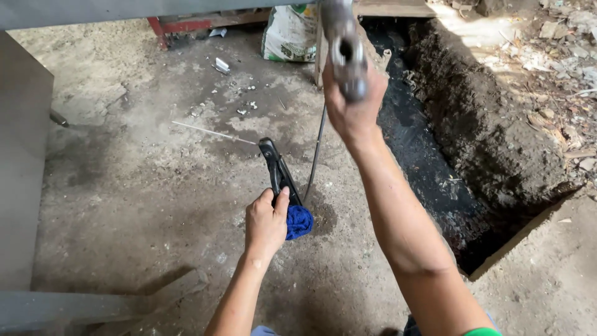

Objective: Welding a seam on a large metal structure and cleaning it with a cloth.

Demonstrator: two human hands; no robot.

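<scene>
The left hand has its fingers curled tight round a black electrode holder above the concrete floor, while the raised right hand grips a grey metal pipe.

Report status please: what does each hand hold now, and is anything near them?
Left hand grips black holder with thin rod, blue cloth at handle. Right hand raised, gripping grey metal tube. Open pit close on right.
</scene>
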